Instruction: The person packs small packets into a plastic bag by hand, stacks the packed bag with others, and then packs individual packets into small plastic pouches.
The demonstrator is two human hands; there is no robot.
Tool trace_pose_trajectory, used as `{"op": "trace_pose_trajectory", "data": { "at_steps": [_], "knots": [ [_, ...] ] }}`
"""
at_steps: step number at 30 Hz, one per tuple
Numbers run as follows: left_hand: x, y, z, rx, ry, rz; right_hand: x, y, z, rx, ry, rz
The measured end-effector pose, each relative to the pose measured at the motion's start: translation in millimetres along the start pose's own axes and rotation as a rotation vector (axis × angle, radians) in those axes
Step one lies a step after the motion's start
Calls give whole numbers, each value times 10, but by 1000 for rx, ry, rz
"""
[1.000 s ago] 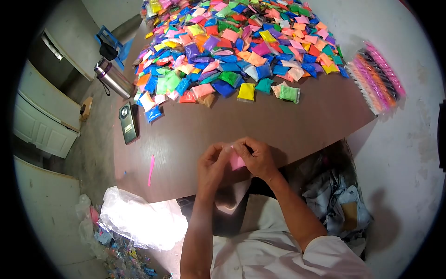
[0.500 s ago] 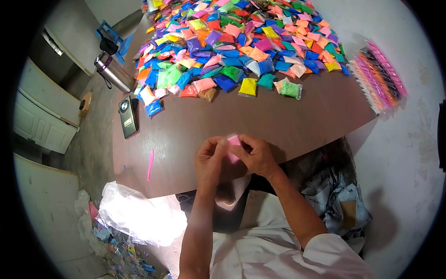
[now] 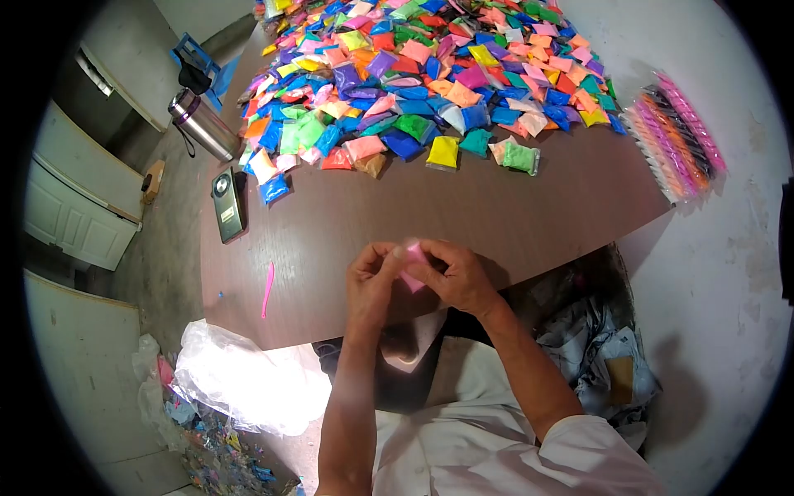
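Just above the desk's (image 3: 356, 207) near edge, our left hand (image 3: 372, 277) and right hand (image 3: 459, 277) pinch a pink packet (image 3: 411, 282). We seem to be pressing it; the next move likely needs a soft, steady hold.

compared with a second ago, the pink packet (image 3: 412, 283) is sitting higher between the left hand (image 3: 372, 281) and right hand (image 3: 463, 281), its upper end now showing above the right thumb.

Pink packet (image 3: 413, 282) pinched between both hands (image 3: 411, 269)
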State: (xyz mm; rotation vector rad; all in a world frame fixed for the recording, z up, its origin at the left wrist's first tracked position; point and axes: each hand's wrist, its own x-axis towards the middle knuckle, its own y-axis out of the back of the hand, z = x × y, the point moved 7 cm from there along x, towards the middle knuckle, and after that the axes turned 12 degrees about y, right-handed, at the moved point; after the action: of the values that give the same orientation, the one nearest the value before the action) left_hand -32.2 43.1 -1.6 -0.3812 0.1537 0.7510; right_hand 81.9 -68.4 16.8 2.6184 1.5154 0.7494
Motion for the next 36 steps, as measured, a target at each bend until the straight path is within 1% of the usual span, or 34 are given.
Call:
{"op": "trace_pose_trajectory", "data": {
  "at_steps": [2, 3, 5, 8, 9, 11, 12, 13, 14, 15, 17, 18, 20, 23, 25, 27, 29, 30, 31, 32, 34, 36],
  "knots": [
    [-13, -15, 9, 28, 20, 20, -11, 11, -38, -2, 86, 81],
    [-1, -32, -6, 33, 25, -12, -13, 20, -54, -2, 85, 81],
    [5, -44, -10, 38, 29, -42, -25, -3, -23, 18, -23, 4],
    [-1, -17, -25, 59, 56, -36, -34, -20, -1, -16, -27, -39],
    [2, -9, -31, 34, 50, -40, -32, -41, -20, -15, -28, -41],
    [28, 32, -51, 7, 41, -39, -3, -21, -132, 34, 59, 74],
    [50, 73, -76, -87, 63, -35, -8, -19, -124, 35, 60, 71],
    [62, 106, -102, -181, 86, -32, -20, -17, -120, -65, 77, 28],
    [64, 119, -117, -183, 85, -30, -25, -25, -121, -166, 95, -15],
    [59, 114, -107, -140, 72, -17, -25, -27, -129, -166, 94, -17],
    [40, 87, -99, -100, 62, -3, -45, 3, -88, -78, -2, 34],
    [22, 54, -72, -81, 55, 0, -46, 5, -80, -80, -4, 33],
    [25, 52, -78, -64, 49, 4, -32, -5, -94, -159, 46, -8],
    [42, 109, -106, -29, 57, -13, -38, -23, -70, -171, 81, -54],
    [36, 93, -87, -33, 111, -54, -28, -30, -76, -159, 105, -57],
    [54, 90, -85, -49, 92, -71, -24, -24, -98, -148, 130, -54],
    [56, 42, -81, -65, 74, -92, -39, -1, -68, -136, 71, -43],
    [32, 30, -38, -105, 66, 8, -53, -14, -65, -137, 72, -41],
    [13, 53, -17, -146, 58, 107, -76, -8, -11, -34, 7, 34],
    [31, 83, -55, -146, 57, 105, -97, 9, 40, 70, -57, 106],
    [73, 102, -114, -140, 20, -3, -90, 19, 35, 65, -80, 89],
    [79, 138, -160, -133, 11, 1, -86, 18, 37, 64, -101, 72]
  ]
}}
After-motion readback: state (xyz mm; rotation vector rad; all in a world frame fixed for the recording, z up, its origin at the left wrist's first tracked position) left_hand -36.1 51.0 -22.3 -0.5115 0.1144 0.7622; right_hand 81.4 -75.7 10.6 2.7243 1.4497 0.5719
